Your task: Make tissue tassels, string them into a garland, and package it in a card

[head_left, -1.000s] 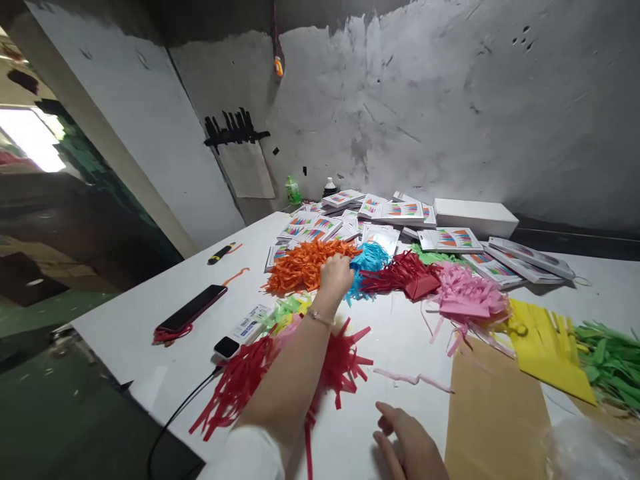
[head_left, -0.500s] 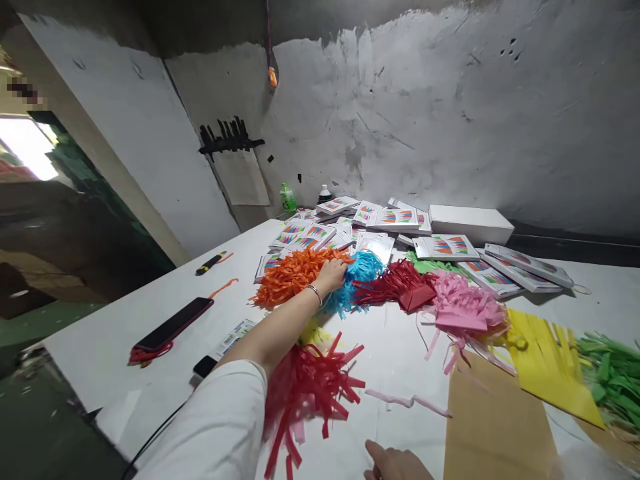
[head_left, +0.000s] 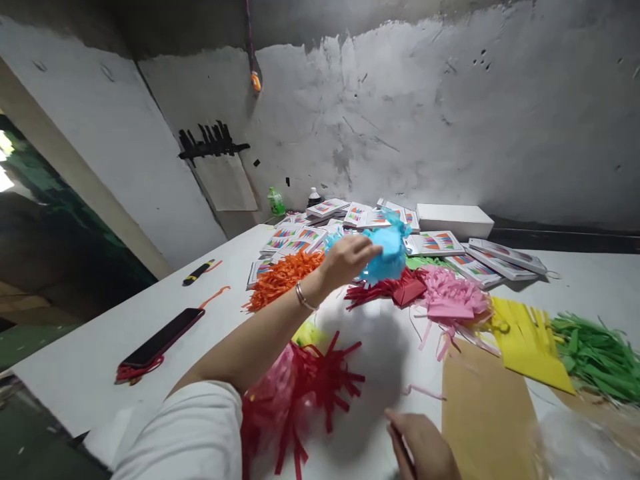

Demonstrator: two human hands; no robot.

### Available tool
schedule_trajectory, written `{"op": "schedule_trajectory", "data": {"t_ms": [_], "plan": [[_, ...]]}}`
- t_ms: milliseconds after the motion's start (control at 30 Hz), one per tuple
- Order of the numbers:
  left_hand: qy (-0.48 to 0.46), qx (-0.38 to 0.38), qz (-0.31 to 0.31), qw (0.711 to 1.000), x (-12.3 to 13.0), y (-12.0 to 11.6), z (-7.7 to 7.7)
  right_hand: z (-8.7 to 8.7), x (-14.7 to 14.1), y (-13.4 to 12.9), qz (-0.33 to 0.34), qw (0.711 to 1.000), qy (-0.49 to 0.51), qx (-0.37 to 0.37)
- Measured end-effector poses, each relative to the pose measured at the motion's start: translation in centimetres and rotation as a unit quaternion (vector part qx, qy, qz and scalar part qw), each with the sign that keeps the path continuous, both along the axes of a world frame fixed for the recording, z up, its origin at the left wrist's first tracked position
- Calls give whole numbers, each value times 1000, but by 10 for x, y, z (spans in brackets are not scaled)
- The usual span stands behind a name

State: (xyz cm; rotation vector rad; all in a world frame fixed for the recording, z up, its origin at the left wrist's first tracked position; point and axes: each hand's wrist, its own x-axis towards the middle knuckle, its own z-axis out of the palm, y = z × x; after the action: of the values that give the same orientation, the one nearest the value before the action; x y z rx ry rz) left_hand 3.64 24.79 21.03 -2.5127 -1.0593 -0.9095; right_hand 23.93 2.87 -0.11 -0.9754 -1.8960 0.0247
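My left hand (head_left: 353, 257) is closed on the folded end of a blue tissue-paper tassel (head_left: 387, 250), lifted above the table, its fringe spread around. An orange fringed bundle (head_left: 285, 277) lies just left of it. On the right rest a dark red tassel (head_left: 407, 290) and a pink tassel (head_left: 457, 293). My right hand (head_left: 425, 447) is low at the bottom edge, its fingers curled together; whatever is between them is hidden. Nearer my left forearm, a loose red tassel (head_left: 305, 380) lies partly in clear plastic.
White printed boxes (head_left: 435, 243) are piled at the back beside a plain white box (head_left: 455, 220). A phone (head_left: 165, 337) and a box cutter (head_left: 199, 272) lie left. Yellow fringed paper (head_left: 535, 340), green tassels (head_left: 600, 353) and brown cardboard (head_left: 487, 413) occupy the right.
My left hand has taken hold of the blue tassel and raised it off the table, moving right. My right hand has come a little further into view, fingers now curled. The view has shifted slightly.
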Motion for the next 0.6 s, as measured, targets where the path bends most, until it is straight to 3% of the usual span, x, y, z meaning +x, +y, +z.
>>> {"op": "schedule_trajectory", "data": {"t_ms": [67, 133, 200, 300, 433, 600], "plan": [[41, -43, -123, 991, 15, -37, -9, 19, 9, -7, -37, 998, 58, 2], [49, -89, -194, 976, 28, -72, -23, 41, 17, -16, -73, 995, 70, 26], [62, -112, -232, 964, 38, -101, -38, 62, 21, -23, -94, 993, 49, 58], [121, -96, -263, 952, 48, -129, -61, 86, 21, -25, -144, 988, -26, 38], [160, -71, -250, 952, 49, -145, -89, 87, 21, -18, -119, 990, -74, -26], [-52, -17, -175, 983, 41, -178, -117, 70, 30, -19, -115, 983, 37, -136]]}}
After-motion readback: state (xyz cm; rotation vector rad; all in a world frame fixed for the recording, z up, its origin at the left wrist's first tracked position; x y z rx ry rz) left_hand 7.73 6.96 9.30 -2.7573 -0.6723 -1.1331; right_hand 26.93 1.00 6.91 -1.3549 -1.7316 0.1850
